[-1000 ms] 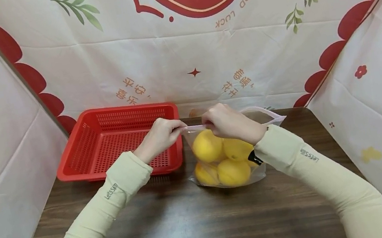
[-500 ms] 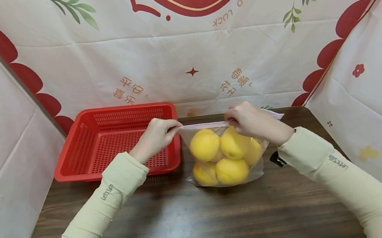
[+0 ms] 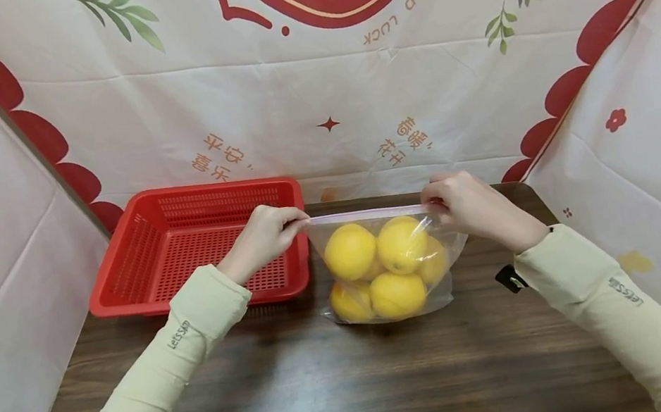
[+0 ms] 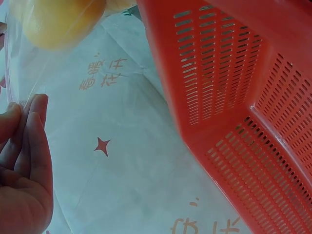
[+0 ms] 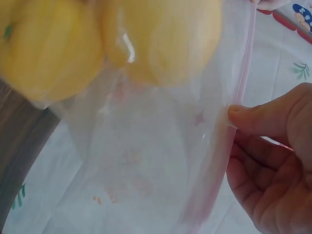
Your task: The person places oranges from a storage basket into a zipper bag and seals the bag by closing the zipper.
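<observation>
A clear zip bag (image 3: 442,297) with a pale pink zip strip (image 3: 370,215) stands on the table, holding several round yellow fruits (image 3: 350,251). At its top left corner my left hand (image 3: 263,239) pinches the strip's end between thumb and fingers. My right hand (image 3: 477,210) pinches the strip near its right end, and the top edge is stretched straight between the two hands. The right wrist view has the thumb and curled fingers of the right hand (image 5: 273,161) on the strip. In the left wrist view the left hand (image 4: 24,165) holds the bag's corner.
A red perforated plastic basket (image 3: 102,297) sits on the left, right beside the bag and partly behind my left hand. The dark wooden table (image 3: 359,394) extends towards me. Printed white cloth walls (image 3: 264,102) enclose the back and both sides.
My right hand has slid rightward along the zip strip, from near the left hand to near the right end. The bag's mouth, gaping at the right earlier, now looks flat. The left hand keeps its grip.
</observation>
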`<state>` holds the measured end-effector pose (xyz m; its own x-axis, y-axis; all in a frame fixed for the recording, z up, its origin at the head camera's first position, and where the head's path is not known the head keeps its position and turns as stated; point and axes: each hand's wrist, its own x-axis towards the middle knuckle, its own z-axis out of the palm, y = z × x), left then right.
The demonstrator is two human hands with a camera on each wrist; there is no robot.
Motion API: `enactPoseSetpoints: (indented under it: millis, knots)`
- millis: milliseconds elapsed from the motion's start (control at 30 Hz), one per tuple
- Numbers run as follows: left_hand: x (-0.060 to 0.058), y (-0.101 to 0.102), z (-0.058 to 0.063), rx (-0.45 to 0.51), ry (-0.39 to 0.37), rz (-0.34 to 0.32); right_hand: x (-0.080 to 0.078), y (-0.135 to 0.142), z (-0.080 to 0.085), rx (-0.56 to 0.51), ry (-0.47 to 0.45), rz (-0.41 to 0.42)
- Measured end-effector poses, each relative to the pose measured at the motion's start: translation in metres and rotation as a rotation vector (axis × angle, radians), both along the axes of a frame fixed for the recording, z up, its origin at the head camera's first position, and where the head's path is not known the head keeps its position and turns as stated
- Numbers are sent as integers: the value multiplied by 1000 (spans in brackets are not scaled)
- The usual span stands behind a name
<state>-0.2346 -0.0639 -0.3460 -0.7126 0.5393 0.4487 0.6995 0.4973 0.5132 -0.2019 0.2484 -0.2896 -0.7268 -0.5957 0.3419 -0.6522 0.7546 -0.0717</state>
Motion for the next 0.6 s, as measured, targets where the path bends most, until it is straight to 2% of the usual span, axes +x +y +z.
enactPoseSetpoints:
  millis: [167,467,600]
  knots:
    - [0,0,1,-8,-4,6,3,14,0,-16,40,-14]
    - [-1,1,2,-18,6,5,5,48,1,-16,31,-106]
    - [-1,2,3,-8,0,2,3,58,-1,-20,59,-105]
